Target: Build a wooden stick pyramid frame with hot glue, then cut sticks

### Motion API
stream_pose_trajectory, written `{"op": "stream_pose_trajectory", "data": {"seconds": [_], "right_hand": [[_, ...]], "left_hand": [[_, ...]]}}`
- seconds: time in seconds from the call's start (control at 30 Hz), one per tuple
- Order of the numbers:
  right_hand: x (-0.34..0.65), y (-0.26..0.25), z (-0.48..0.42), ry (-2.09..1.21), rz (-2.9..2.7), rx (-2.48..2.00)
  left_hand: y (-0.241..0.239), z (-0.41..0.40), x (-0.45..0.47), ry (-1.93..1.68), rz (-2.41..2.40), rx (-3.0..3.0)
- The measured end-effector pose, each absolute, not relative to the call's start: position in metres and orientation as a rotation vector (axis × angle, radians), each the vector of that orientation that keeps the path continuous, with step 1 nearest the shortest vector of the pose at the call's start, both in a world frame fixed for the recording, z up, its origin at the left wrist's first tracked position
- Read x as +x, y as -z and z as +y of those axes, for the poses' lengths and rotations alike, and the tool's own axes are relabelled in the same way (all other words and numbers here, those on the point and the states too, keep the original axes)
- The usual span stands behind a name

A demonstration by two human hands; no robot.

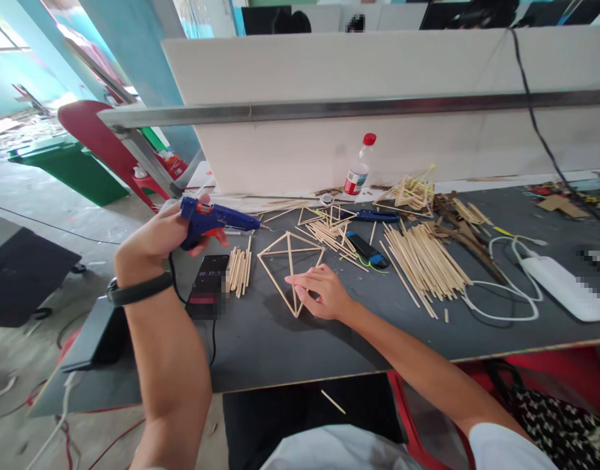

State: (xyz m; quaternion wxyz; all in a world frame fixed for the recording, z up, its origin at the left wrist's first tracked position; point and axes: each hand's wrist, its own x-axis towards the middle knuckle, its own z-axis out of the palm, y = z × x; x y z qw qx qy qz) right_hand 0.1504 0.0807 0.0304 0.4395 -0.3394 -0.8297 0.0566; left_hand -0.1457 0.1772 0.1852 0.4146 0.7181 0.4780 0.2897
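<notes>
My left hand (pixel 155 240) is closed around the grip of a blue hot-glue gun (pixel 216 219), held above the dark table (pixel 280 346) with its nozzle pointing right. A black band sits on that wrist. My right hand (pixel 323 294) rests on the table and pinches the near right side of a pyramid-shaped frame of thin wooden sticks (pixel 286 256). The gun's tip hovers just up and left of the frame, not touching it.
A small stack of sticks (pixel 239 269) and a phone (pixel 209 287) lie left of the frame. To the right are a big pile of sticks (pixel 424 261), more stick frames (pixel 412 190), a second glue gun (pixel 378 215), a bottle (pixel 357 171) and a white power bank (pixel 564 287). A white partition (pixel 427 65) closes the back.
</notes>
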Motion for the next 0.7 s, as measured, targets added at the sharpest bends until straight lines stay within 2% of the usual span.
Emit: {"op": "stream_pose_trajectory", "data": {"seconds": [0.17, 0.4, 0.7], "right_hand": [[0.151, -0.030, 0.081, -0.139, -2.059, -0.852], [0.151, -0.030, 0.080, -0.159, -2.075, -0.861], [0.152, -0.030, 0.080, -0.160, -2.094, -0.865]], "left_hand": [[-0.189, 0.174, -0.146, -0.680, 1.214, 1.811], [-0.192, 0.173, -0.136, -0.432, 1.199, 1.863], [-0.191, 0.172, -0.110, -0.651, 0.971, 1.860]]}}
